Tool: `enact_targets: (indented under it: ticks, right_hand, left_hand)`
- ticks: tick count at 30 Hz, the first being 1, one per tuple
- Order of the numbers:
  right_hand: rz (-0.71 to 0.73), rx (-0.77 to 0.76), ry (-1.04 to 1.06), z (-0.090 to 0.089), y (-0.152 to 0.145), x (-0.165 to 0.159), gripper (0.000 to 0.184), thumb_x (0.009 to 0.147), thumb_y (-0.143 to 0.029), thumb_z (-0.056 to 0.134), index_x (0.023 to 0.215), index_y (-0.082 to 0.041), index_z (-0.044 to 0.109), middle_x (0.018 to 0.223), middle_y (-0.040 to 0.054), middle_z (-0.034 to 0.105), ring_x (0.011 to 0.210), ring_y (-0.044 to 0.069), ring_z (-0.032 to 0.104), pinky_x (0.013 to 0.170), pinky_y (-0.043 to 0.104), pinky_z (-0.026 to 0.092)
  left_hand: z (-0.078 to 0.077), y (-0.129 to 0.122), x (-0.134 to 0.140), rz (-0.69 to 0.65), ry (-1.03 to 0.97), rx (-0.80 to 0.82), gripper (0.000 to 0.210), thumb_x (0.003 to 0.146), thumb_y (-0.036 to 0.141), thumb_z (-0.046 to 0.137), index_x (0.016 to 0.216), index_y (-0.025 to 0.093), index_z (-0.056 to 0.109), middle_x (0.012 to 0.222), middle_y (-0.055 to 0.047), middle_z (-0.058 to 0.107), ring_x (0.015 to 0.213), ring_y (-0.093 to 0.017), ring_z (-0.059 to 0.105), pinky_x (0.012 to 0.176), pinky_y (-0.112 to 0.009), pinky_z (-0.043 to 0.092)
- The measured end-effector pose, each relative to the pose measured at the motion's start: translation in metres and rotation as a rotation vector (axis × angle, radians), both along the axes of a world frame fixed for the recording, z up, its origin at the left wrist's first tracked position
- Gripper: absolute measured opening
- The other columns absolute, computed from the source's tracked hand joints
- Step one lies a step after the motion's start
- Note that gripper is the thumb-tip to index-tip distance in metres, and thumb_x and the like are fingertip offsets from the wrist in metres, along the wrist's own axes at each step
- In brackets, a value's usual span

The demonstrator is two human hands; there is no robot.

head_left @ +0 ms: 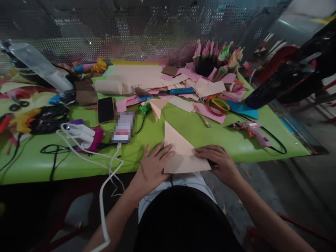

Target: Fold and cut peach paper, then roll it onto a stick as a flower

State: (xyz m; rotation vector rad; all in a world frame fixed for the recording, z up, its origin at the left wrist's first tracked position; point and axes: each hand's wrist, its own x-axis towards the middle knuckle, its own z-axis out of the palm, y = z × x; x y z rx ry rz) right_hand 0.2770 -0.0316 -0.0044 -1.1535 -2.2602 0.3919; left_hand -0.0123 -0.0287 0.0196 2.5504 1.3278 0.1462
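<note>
A person in a black top [183, 220] sits at a green worktop [141, 157], with a pale peach sheet of paper [187, 164] between both hands at its near edge. The left hand [155, 162] lies palm down with fingers spread, their tips over the sheet's left side. The right hand [220, 162] holds its fingers close together at the sheet's right corner; its thumb is hidden, so whether it pinches cannot be told. A triangular flap [177, 140] points away from the person, between the two hands.

Just beyond the left hand, a lit phone [124, 127] sits on a white cable [103, 196]; to the right lies a pink glue gun [254, 131]. Farther back, a small folded peach piece [157, 106] rests near a blue-handled tool [181, 91] and paper scraps [208, 87]. Pink and green paper shapes [207, 49] stand upright before a perforated metal screen [126, 31].
</note>
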Motion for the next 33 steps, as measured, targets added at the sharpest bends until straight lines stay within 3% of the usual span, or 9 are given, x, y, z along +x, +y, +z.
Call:
enact_targets:
  ticks: [4,7,12,15,19,28,33]
  right_hand:
    - [-0.047,-0.03,0.087,0.003,0.004,-0.001,0.023,0.09,-0.017,0.054,0.103,-0.028,0.07,0.11,0.0032,0.076,0.101,0.023,0.067,0.088,0.043,0.047]
    - [-0.097,-0.012,0.093,0.003,0.006,-0.003,0.019,0.093,-0.021,0.055,0.099,-0.028,0.071,0.1,0.0033,0.076,0.092,0.022,0.067,0.083,0.04,0.047]
    - [-0.24,0.042,0.087,0.001,0.008,-0.009,0.02,0.093,-0.031,0.058,0.078,-0.023,0.066,0.085,0.0057,0.069,0.082,0.023,0.062,0.074,0.039,0.046]
    - [-0.306,0.018,0.045,0.002,0.008,-0.013,0.025,0.094,-0.032,0.055,0.072,-0.023,0.06,0.081,0.0058,0.064,0.077,0.022,0.057,0.071,0.038,0.043]
    - [-0.358,0.004,-0.013,0.005,0.009,-0.017,0.027,0.093,-0.034,0.055,0.068,-0.023,0.052,0.075,0.004,0.058,0.072,0.022,0.052,0.069,0.037,0.039]
    - [-0.438,0.025,-0.127,0.004,0.009,-0.025,0.024,0.093,-0.035,0.054,0.072,-0.023,0.051,0.078,0.0053,0.058,0.076,0.023,0.05,0.068,0.037,0.035]
    - [-0.48,0.086,-0.191,0.004,0.01,-0.03,0.023,0.091,-0.036,0.055,0.071,-0.024,0.052,0.076,0.0057,0.057,0.075,0.024,0.048,0.066,0.036,0.032]
  left_hand:
    - [0.004,0.0,-0.003,-0.006,-0.071,-0.109,0.068,0.078,0.042,0.075,0.14,0.029,0.049,0.154,-0.005,0.045,0.146,-0.032,0.032,0.119,-0.065,0.011]
    - [0.005,0.001,-0.004,0.023,-0.14,-0.136,0.054,0.084,0.034,0.069,0.136,0.03,0.054,0.15,-0.003,0.05,0.145,-0.03,0.035,0.119,-0.063,0.014]
    - [0.006,0.006,0.005,0.181,-0.284,-0.041,0.02,0.095,0.026,0.054,0.106,0.026,0.07,0.124,-0.002,0.07,0.125,-0.023,0.055,0.11,-0.049,0.033]
    - [0.007,0.01,0.016,0.301,-0.286,0.031,0.021,0.096,0.029,0.052,0.088,0.021,0.069,0.105,-0.005,0.074,0.107,-0.023,0.06,0.097,-0.043,0.042]
    - [0.005,0.013,0.024,0.371,-0.224,0.102,0.02,0.095,0.031,0.054,0.081,0.02,0.063,0.092,-0.005,0.069,0.095,-0.023,0.057,0.087,-0.04,0.042]
    - [0.004,0.006,0.029,0.444,-0.073,0.171,0.016,0.089,0.033,0.061,0.079,0.02,0.061,0.085,-0.006,0.063,0.093,-0.026,0.055,0.082,-0.042,0.041]
    - [0.003,0.005,0.032,0.499,-0.098,0.209,0.019,0.089,0.03,0.059,0.104,0.019,0.061,0.093,-0.009,0.066,0.094,-0.028,0.057,0.082,-0.043,0.043]
